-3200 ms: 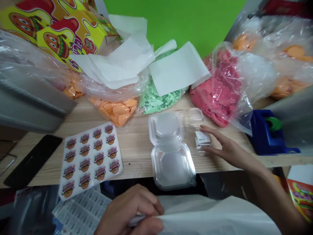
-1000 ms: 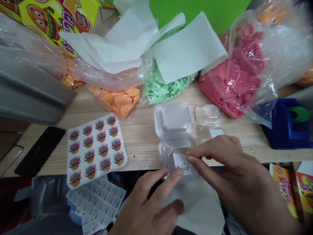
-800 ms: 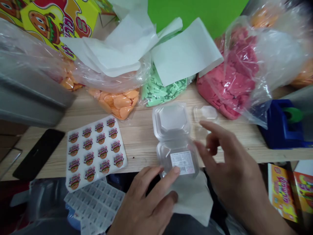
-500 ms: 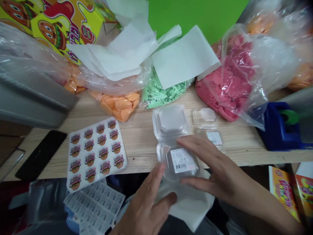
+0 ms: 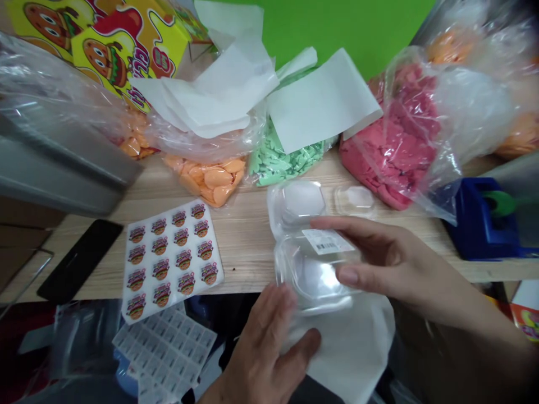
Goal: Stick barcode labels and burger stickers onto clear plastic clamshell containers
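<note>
Clear plastic clamshell containers stand at the front edge of the wooden counter. My right hand (image 5: 387, 261) grips one lidded clear container (image 5: 315, 264) from its right side, fingers behind and thumb in front, and it is tilted. A white printed label with a barcode (image 5: 327, 241) is stuck on it. My left hand (image 5: 269, 342) is at its lower left, fingers apart and slightly blurred; I cannot tell whether they touch the plastic. Behind the held container is another clear container (image 5: 297, 203), and a smaller one (image 5: 354, 201) sits to its right. White paper (image 5: 349, 342) hangs below my hands.
A sheet of round burger stickers (image 5: 172, 252) and a black phone (image 5: 80, 261) lie on the left. Bags of orange pieces (image 5: 217, 179), green pieces (image 5: 286, 160) and pink pieces (image 5: 387, 151) line the back. A blue tape dispenser (image 5: 484, 224) stands at right.
My right hand has closed on the labelled container and tipped it, so the label now faces differently and sits higher. My left hand has shifted slightly right. The view has moved a little.
</note>
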Available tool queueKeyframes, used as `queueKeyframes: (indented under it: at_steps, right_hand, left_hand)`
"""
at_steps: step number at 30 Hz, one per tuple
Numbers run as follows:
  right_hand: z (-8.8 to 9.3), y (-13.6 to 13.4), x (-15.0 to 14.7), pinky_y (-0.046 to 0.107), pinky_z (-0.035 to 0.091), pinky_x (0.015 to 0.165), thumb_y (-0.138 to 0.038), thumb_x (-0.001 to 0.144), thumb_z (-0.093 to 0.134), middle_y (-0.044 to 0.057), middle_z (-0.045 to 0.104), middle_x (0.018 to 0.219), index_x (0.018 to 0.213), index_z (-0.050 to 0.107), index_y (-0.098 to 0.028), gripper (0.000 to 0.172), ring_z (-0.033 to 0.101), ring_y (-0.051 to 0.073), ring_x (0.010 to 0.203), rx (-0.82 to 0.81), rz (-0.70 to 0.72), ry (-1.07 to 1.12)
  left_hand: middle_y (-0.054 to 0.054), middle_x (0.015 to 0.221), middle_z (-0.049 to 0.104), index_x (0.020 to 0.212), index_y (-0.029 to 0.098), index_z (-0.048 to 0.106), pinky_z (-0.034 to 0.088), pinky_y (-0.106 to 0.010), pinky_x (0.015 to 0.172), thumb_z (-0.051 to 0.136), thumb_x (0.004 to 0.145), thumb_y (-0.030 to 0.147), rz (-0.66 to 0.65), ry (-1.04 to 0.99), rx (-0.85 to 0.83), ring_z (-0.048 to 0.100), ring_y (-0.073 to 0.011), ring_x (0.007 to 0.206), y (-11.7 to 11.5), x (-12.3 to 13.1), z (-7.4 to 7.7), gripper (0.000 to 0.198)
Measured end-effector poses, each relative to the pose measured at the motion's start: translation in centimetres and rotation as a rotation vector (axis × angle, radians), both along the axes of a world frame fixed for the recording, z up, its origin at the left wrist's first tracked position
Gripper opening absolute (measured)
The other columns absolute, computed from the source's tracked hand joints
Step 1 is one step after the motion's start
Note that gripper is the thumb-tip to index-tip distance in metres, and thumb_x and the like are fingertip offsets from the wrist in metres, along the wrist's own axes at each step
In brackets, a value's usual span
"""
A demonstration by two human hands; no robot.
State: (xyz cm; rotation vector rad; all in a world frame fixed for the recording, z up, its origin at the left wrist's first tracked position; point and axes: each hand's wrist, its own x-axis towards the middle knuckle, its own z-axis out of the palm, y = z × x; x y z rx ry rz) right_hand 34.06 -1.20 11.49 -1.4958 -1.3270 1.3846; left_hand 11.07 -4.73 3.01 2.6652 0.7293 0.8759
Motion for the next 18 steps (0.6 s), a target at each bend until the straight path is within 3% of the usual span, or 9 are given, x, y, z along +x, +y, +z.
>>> queueKeyframes:
  at_steps: [2, 6, 8, 10, 12, 16, 18]
  right_hand:
    - [0.4, 0.4, 0.2, 0.032, 0.053, 0.084, -0.041, 0.073, 0.071, 0.000, 0.064, 0.120, 0.115, 0.063, -0.035, 0.043, 0.060, 0.023, 0.109, -0.025, -0.022, 0.028]
    - [0.9, 1.0, 1.0, 0.024, 0.055, 0.067, -0.045, 0.069, 0.073, -0.001, 0.070, 0.106, 0.110, 0.066, -0.035, 0.042, 0.068, 0.018, 0.086, -0.050, -0.076, 0.129]
    - [1.0, 1.1, 1.6, 0.023, 0.055, 0.069, -0.047, 0.068, 0.073, -0.001, 0.071, 0.102, 0.106, 0.068, -0.033, 0.041, 0.068, 0.016, 0.082, -0.050, -0.092, 0.191]
    - [1.2, 1.3, 1.9, 0.024, 0.054, 0.076, -0.048, 0.069, 0.072, -0.001, 0.071, 0.103, 0.104, 0.069, -0.032, 0.038, 0.067, 0.017, 0.090, -0.029, -0.087, 0.199]
    - [1.4, 1.4, 1.7, 0.025, 0.054, 0.077, -0.048, 0.070, 0.072, -0.002, 0.070, 0.108, 0.105, 0.068, -0.033, 0.038, 0.065, 0.018, 0.096, -0.027, -0.052, 0.113]
    - [1.7, 1.9, 0.2, 0.026, 0.056, 0.068, -0.047, 0.066, 0.075, -0.003, 0.071, 0.097, 0.111, 0.065, -0.033, 0.049, 0.067, 0.018, 0.083, 0.007, 0.009, -0.189]
    - [1.6, 2.1, -0.2, 0.028, 0.057, 0.070, -0.047, 0.065, 0.075, -0.002, 0.071, 0.094, 0.110, 0.066, -0.030, 0.049, 0.068, 0.019, 0.082, 0.027, -0.003, -0.208]
  left_hand:
    - [-0.008, 0.148, 0.035, 0.097, 0.018, 0.065, 0.032, -0.049, 0.109, 0.054, 0.087, 0.013, 0.032, -0.063, 0.102, 0.030, -0.0292, 0.137, 0.5, 0.8, 0.8, 0.016]
    - [-0.003, 0.131, 0.053, 0.086, 0.016, 0.067, 0.027, -0.045, 0.112, 0.047, 0.088, 0.007, 0.064, -0.082, 0.095, 0.037, -0.0271, 0.131, 1.5, 1.9, 2.0, 0.022]
    - [-0.002, 0.123, 0.059, 0.084, 0.016, 0.067, 0.027, -0.042, 0.112, 0.046, 0.088, 0.005, 0.078, -0.064, 0.075, 0.042, -0.0237, 0.126, 1.8, 1.9, 2.5, 0.024]
    - [-0.002, 0.117, 0.063, 0.083, 0.017, 0.068, 0.027, -0.040, 0.111, 0.048, 0.086, 0.005, 0.077, 0.001, 0.049, 0.046, -0.0212, 0.118, 2.0, 1.9, 3.0, 0.023]
    - [-0.004, 0.117, 0.064, 0.083, 0.019, 0.068, 0.029, -0.040, 0.109, 0.049, 0.087, 0.009, 0.079, 0.034, 0.037, 0.049, -0.0214, 0.113, 2.1, 2.1, 3.4, 0.021]
    - [-0.010, 0.125, 0.058, 0.084, 0.020, 0.066, 0.035, -0.047, 0.104, 0.052, 0.087, 0.020, 0.083, 0.123, -0.016, 0.046, -0.0277, 0.120, 2.9, 3.6, 4.2, 0.015]
    - [-0.011, 0.124, 0.058, 0.082, 0.019, 0.065, 0.035, -0.053, 0.104, 0.053, 0.087, 0.019, 0.068, 0.199, -0.037, 0.044, -0.0311, 0.124, 3.4, 4.5, 4.3, 0.012]
